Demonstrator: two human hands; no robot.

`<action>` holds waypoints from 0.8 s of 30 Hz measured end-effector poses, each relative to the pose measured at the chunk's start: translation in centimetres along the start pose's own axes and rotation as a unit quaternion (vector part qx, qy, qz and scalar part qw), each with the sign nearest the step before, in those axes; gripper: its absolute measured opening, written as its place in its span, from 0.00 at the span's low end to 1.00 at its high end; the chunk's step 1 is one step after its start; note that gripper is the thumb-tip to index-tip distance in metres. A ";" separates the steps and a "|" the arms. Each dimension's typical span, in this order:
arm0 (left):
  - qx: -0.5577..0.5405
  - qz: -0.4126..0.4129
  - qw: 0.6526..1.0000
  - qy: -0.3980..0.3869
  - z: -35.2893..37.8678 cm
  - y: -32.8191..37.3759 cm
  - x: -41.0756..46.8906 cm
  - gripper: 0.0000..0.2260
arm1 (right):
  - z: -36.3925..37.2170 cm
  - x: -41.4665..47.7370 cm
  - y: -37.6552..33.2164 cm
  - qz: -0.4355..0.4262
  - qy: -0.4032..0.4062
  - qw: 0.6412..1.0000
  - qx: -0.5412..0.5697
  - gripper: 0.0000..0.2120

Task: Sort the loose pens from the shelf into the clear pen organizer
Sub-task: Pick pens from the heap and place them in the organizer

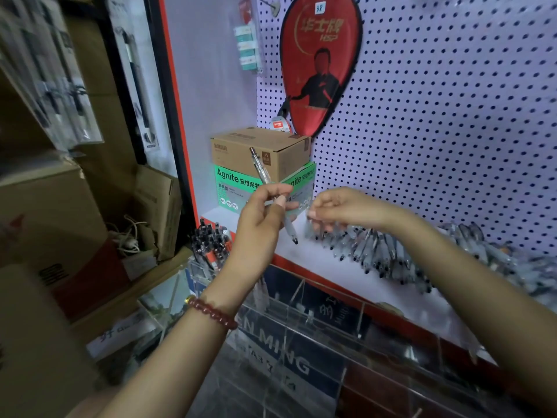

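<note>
Pinched one clear plastic click pen (261, 173) in the left hand (259, 221), tip down, likely staged for the clear acrylic pen organizer (297, 300) below the white shelf (313, 259). Held the right hand (343, 208) over the heap of loose clear pens (378, 248); could not tell its grip through blur.

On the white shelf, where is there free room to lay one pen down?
Bare shelf lies in a front strip between the pen pile and the red edge, and in a small patch beside the green box. Along the pegboard to the right it is crowded with pens.
</note>
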State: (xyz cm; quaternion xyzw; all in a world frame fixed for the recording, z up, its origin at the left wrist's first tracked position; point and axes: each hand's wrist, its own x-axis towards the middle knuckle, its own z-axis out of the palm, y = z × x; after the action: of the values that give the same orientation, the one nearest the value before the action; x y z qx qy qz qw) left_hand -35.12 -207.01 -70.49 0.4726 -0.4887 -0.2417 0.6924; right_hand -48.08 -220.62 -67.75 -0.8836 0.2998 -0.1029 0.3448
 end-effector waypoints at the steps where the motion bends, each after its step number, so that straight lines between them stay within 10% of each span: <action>1: 0.002 -0.001 1.000 0.003 -0.1 0.0 -0.1 0.09 | 0.3 0.5 1.4 0.020 0.077 0.988 -0.130 0.09; 4: 0.019 -0.016 1.000 -0.014 -0.4 -0.2 -0.3 0.10 | 1.9 0.9 5.2 0.071 0.170 0.908 -0.375 0.08; 24: 0.044 -0.039 0.998 -0.009 -1.3 -0.4 -1.4 0.11 | 3.3 1.8 8.7 0.103 0.188 0.863 -0.457 0.10</action>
State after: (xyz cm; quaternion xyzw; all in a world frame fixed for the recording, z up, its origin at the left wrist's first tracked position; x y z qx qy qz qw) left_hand -34.48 -205.51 -71.60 0.5189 -0.4864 -0.2515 0.6564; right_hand -49.36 -224.94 -76.10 -0.8698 0.4620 -0.0821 -0.1524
